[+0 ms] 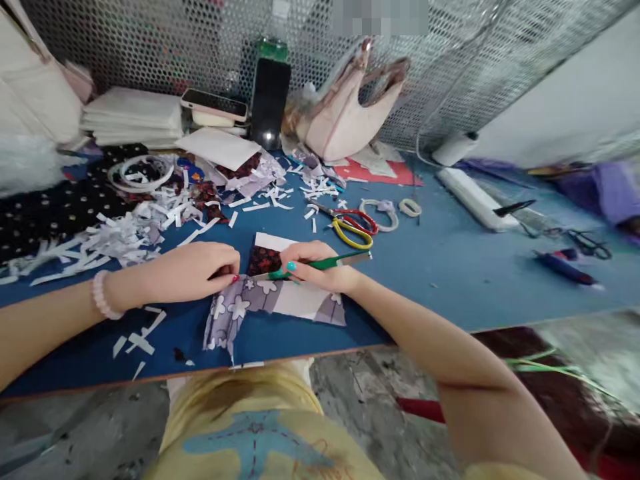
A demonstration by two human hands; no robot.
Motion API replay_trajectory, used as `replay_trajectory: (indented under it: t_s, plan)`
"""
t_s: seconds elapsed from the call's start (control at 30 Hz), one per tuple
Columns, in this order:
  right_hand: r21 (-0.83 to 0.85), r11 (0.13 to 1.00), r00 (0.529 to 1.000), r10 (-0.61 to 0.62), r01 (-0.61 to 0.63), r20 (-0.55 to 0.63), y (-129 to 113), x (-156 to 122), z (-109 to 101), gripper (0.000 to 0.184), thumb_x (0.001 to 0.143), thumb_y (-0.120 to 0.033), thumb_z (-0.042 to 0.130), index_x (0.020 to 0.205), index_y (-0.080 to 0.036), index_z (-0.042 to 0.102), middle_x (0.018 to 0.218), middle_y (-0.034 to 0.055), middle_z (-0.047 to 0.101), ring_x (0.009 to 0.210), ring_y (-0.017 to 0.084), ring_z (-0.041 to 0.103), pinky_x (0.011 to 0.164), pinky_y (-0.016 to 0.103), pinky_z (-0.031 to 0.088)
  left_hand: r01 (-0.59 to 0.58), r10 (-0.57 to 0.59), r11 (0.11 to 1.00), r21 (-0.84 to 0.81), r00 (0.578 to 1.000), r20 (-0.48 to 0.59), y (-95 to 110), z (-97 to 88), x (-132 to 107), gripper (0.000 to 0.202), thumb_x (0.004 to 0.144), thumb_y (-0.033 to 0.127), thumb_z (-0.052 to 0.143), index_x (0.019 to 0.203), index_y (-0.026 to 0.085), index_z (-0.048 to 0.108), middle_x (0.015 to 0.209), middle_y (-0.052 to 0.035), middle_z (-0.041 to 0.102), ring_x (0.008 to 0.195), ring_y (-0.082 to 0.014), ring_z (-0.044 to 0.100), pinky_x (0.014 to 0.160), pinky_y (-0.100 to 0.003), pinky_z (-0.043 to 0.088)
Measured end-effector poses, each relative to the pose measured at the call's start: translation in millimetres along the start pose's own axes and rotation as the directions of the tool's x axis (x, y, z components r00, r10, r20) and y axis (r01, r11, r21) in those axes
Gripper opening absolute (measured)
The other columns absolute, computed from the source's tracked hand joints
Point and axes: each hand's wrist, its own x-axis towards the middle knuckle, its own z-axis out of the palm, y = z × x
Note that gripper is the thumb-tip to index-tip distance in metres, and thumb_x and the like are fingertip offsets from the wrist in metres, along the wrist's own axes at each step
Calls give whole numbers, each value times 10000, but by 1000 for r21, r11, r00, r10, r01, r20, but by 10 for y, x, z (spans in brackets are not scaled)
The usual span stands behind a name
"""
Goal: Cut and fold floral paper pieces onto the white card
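My right hand (315, 263) is wrapped round a green utility knife (333, 261), its thin blade pointing left along the upper edge of the fabric. Curled fingers of my left hand (205, 267) pinch the left part of a purple-grey fabric strip with white flowers (240, 307), which hangs in folds below them. Further right the strip lies flat on the blue table, with a plain pale patch in it. Just above the blade sits a dark red-patterned fabric piece (264, 260) with a white band along its top, partly under my right fingers.
White paper scraps (120, 233) lie heaped at left. Red-and-yellow-handled scissors (353, 227) rest beyond my right hand, beside a roll of tape (410, 208). A pink handbag (345, 120), a phone (215, 103) and stacked white sheets (133, 117) stand along the mesh wall. Navy-handled snips (567, 268) lie far right.
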Motion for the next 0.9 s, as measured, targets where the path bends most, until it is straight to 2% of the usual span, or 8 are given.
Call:
replay_trajectory:
  t_s: [0.13, 0.27, 0.37, 0.53, 0.77, 0.9]
  plan:
    - [-97, 995, 998, 9, -3, 63, -34, -12, -10, 380, 1000, -394, 408, 712, -164, 499, 615, -21, 474, 550, 75, 422, 522, 202, 346, 3, -3, 1000, 11, 1000, -27, -34, 27, -3, 100, 897, 228, 477, 872, 200, 570, 874, -11, 615, 746, -153, 565, 655, -280, 386]
    - [-239, 962, 985, -100, 131, 138, -103, 12, -25, 309, 1009, -295, 390, 791, -148, 553, 690, 18, 554, 644, 92, 487, 610, 213, 397, -147, 157, 987, 70, 975, -159, -5, 69, 34, 143, 912, 225, 507, 1020, 189, 593, 1057, -53, 615, 954, -192, 582, 832, -310, 410]
    - [-247, 942, 967, -186, 225, 173, -125, 38, -46, 269, 1007, -252, 395, 842, -143, 578, 741, 50, 616, 708, 106, 539, 670, 227, 434, -206, 218, 975, 87, 962, -163, 27, 106, 74, 115, 925, 227, 520, 979, 187, 614, 1030, -48, 631, 952, -196, 578, 845, -316, 403]
    - [-236, 922, 936, -246, 306, 250, -168, 51, -120, 224, 997, -223, 432, 889, -132, 606, 758, 76, 649, 740, 123, 561, 699, 250, 451, -151, 157, 987, 53, 975, -158, 46, 163, 123, 123, 937, 176, 477, 908, 152, 594, 921, -51, 628, 853, -181, 574, 771, -302, 413]
    - [-272, 920, 925, -185, 282, 333, -329, 63, -223, 213, 988, -201, 458, 880, -126, 625, 745, 72, 649, 715, 119, 549, 687, 244, 439, -77, 94, 989, 130, 986, -136, 68, 194, 129, 205, 961, 212, 404, 882, 151, 583, 915, -68, 596, 838, -204, 549, 763, -344, 406]
    - [-277, 918, 930, -192, 284, 315, -330, 52, -237, 205, 978, -193, 477, 857, -123, 627, 729, 71, 655, 698, 119, 554, 674, 244, 441, -34, 49, 992, 125, 991, -126, 102, 188, 114, 215, 958, 216, 376, 878, 154, 566, 919, -74, 572, 839, -208, 534, 766, -356, 408]
